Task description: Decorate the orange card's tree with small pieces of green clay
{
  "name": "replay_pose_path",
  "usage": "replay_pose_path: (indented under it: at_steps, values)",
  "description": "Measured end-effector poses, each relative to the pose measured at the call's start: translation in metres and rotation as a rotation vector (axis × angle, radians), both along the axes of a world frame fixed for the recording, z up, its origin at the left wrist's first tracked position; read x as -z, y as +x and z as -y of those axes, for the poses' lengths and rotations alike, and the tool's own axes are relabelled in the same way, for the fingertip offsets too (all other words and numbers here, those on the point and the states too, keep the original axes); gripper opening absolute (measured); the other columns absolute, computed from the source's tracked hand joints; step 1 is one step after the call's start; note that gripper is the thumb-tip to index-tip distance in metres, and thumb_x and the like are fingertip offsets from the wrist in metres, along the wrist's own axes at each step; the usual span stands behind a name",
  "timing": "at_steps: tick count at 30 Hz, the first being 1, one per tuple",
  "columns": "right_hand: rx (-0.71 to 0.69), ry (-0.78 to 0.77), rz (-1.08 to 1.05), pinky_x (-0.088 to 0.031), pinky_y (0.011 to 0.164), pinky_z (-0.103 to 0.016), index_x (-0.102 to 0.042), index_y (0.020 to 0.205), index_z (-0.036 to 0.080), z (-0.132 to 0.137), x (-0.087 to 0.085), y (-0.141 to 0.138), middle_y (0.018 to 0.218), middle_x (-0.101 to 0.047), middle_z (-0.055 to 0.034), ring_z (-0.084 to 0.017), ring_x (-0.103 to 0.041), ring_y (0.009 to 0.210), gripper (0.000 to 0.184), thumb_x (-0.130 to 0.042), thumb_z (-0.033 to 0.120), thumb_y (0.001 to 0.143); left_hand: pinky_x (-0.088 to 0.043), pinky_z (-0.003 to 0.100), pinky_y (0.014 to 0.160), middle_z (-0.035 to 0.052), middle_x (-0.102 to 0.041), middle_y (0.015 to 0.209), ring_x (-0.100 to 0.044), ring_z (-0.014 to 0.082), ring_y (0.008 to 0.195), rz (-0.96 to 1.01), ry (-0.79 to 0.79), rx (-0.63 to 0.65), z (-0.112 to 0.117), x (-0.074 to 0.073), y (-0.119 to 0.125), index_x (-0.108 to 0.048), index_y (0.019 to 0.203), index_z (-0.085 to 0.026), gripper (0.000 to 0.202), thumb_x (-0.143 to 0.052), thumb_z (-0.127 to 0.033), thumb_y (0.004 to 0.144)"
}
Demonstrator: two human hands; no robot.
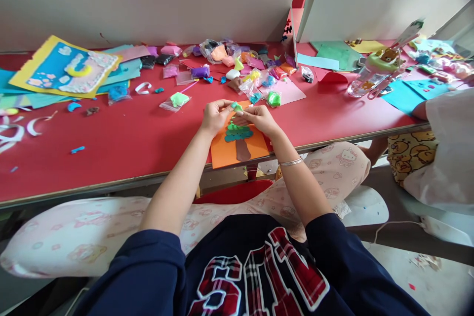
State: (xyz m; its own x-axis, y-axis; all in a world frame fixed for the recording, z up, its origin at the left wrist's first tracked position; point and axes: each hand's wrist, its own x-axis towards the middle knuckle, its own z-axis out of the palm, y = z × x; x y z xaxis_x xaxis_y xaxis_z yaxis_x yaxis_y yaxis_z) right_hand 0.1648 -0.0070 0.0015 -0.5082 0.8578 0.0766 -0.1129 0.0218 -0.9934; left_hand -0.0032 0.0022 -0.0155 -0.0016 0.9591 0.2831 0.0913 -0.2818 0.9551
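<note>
My left hand [214, 115] and my right hand [259, 118] meet above an orange card [222, 152] at the front edge of the red table [122, 143]. Both pinch a small lump of light green clay [237, 106] between their fingertips. On the card lies a clay tree: a green crown [238, 133] of small pieces and a brown trunk [243, 150]. A silver bracelet [291, 161] sits on my right wrist.
Several small bags of coloured clay [222, 66] lie scattered behind my hands, one with green clay [176, 101] nearest. A yellow and blue craft sheet [62, 66] lies far left. A clear bottle [370, 76] stands on the right, where another person's arm and lap [440, 153] show.
</note>
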Motion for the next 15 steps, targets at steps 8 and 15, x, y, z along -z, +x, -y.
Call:
replay_pose_path:
  at_steps: [8,15]
  values:
    - [0.196,-0.089,-0.082,-0.059,0.081,-0.034,-0.071,0.085,0.015,-0.003,-0.003,0.001,0.079,-0.074,-0.0095,-0.021,-0.072,0.086,0.045,-0.068,0.058,0.076,-0.054,0.031,0.082,0.0064,-0.073,0.094,-0.067,0.0211,0.094,-0.014,0.125,-0.101,-0.004,0.002,0.0,-0.075,0.085,-0.02,0.038,-0.078,-0.053,0.067]
    - [0.21,-0.043,-0.063,-0.058,0.077,-0.027,-0.069,0.079,0.015,-0.004,0.002,0.001,0.074,-0.071,-0.0036,-0.016,-0.07,0.079,0.044,-0.073,0.058,0.069,-0.053,0.03,0.087,0.0063,-0.069,0.11,-0.063,0.0233,0.106,-0.135,0.169,-0.013,0.009,-0.005,0.009,-0.076,0.084,-0.024,0.03,-0.081,-0.046,0.064]
